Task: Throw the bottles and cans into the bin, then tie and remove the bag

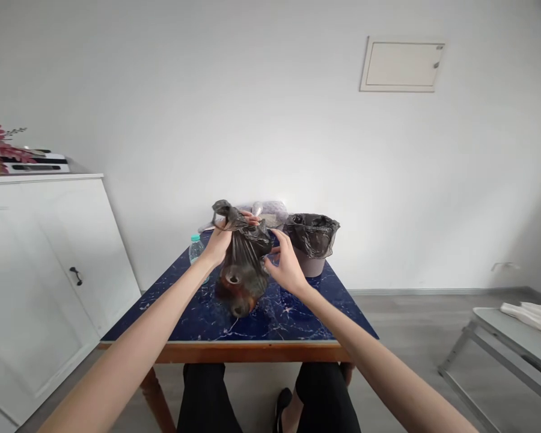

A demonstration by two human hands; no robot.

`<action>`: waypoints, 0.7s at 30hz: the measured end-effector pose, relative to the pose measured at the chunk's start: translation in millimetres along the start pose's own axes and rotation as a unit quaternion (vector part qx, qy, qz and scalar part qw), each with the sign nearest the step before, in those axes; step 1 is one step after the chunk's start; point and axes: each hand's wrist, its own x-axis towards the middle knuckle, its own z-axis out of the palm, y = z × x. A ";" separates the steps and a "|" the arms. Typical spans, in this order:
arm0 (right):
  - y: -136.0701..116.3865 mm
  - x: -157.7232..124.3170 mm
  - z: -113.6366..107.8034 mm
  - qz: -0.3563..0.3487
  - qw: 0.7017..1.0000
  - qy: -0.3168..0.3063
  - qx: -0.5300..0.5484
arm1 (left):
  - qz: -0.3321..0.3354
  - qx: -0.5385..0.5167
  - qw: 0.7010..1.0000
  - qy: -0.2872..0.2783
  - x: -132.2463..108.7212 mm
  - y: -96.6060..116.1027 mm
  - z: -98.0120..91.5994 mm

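A black plastic bag [249, 255] hangs over the near middle of the table, gathered at its neck. Its thin lower part shows rounded brownish things [238, 294] with ring-like ends inside; their kind is hard to make out. My left hand [220, 242] grips the bag's neck, with loose plastic sticking out above the fingers. My right hand [286, 261] is at the bag's right side, its fingers curved and apart, at or just touching the plastic. Behind that hand stands a trash bin [312, 266] lined with a black bag [318, 237].
The blue marbled table [288, 319] has a wooden edge. A clear bottle [195, 249] with a teal cap stands left of my left hand. Clear plastic packaging [273, 210] lies by the wall. A white cabinet [49, 270] is at left, a grey folding table [518, 337] at right.
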 end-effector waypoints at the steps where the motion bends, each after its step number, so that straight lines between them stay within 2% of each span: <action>1: -2.3 3.8 -9.3 -0.006 1.000 -0.005 -0.029 | -0.003 0.017 1.000 -0.016 0.9 -2.6 4.3; 5: 0.3 -5.3 -35.6 -0.010 0.988 -0.047 -0.145 | -0.017 0.113 0.991 -0.068 -16.6 -13.7 7.2; 12: -6.2 -87.1 -64.7 -0.045 0.960 -0.127 -0.244 | -0.053 0.266 0.948 -0.167 -86.6 -10.9 -22.4; 16: -9.4 -123.2 -69.4 -0.050 0.953 -0.162 -0.251 | -0.053 0.356 0.909 -0.210 -120.9 -5.7 -35.2; 21: 2.5 -152.7 -59.1 -0.022 0.950 -0.202 -0.237 | -0.019 0.435 0.857 -0.275 -152.6 -11.0 -32.9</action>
